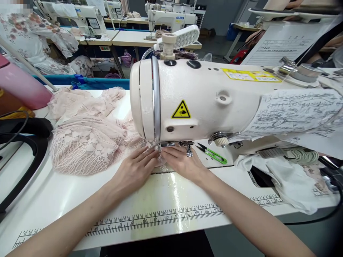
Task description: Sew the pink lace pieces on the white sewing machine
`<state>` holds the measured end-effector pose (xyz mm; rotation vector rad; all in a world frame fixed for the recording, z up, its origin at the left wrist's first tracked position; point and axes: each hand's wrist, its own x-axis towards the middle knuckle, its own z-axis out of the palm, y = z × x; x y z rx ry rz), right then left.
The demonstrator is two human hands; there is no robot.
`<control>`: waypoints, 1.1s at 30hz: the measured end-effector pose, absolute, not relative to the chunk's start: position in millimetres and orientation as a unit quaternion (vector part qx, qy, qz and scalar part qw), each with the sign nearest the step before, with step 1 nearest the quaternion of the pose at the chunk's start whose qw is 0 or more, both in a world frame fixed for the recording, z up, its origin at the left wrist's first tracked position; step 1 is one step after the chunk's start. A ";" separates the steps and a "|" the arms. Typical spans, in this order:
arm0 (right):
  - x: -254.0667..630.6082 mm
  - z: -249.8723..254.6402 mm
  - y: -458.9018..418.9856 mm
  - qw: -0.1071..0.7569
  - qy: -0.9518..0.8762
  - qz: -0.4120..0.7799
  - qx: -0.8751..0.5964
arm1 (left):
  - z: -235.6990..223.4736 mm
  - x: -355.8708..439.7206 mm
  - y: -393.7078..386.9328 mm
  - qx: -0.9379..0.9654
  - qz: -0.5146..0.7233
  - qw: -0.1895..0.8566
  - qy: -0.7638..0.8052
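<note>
Pale pink lace fabric [88,142] lies bunched on the left of the table and runs under the needle end of a white sewing machine [198,100]. My left hand [138,166] rests flat on the lace just left of the needle area, fingers stretched out. From the other side, my right hand [184,162] reaches in with fingers extended and fingertips close to the presser foot. Its thumb is hidden, and the machine head overhangs part of the hand. Green-handled thread snips [213,154] lie on the machine bed to the right of it.
A printed ruler [144,220] runs along the table's front edge. On the right are a phone [261,177], white cloth [292,185] and written papers [297,110]. A black curved frame [37,153] and a pink container [25,84] stand left. Another person [34,43] sits beyond.
</note>
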<state>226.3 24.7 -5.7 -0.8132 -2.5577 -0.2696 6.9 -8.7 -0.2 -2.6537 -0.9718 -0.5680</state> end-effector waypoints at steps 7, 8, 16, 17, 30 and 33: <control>215.6 -13.9 18.5 0.260 -0.915 -0.052 -0.305 | 2.0 7.3 -5.8 -0.906 -0.210 0.121 -0.347; 214.7 -14.6 17.8 0.265 -0.912 -0.051 -0.307 | 2.3 7.4 -5.4 -0.906 -0.210 0.120 -0.348; 214.7 -11.7 19.4 0.292 -0.912 0.006 -0.288 | 7.6 8.9 -6.2 -0.893 -0.243 0.099 -0.366; 214.9 -12.2 20.4 0.296 -0.912 0.020 -0.284 | 7.9 8.7 -6.5 -0.891 -0.253 0.095 -0.365; 217.2 -11.3 19.9 0.310 -0.902 0.091 -0.285 | 1.7 -0.9 -2.5 -0.906 -0.227 0.057 -0.352; 216.1 -9.8 20.6 0.298 -0.908 0.085 -0.281 | 2.8 -0.7 -1.8 -0.906 -0.224 0.058 -0.355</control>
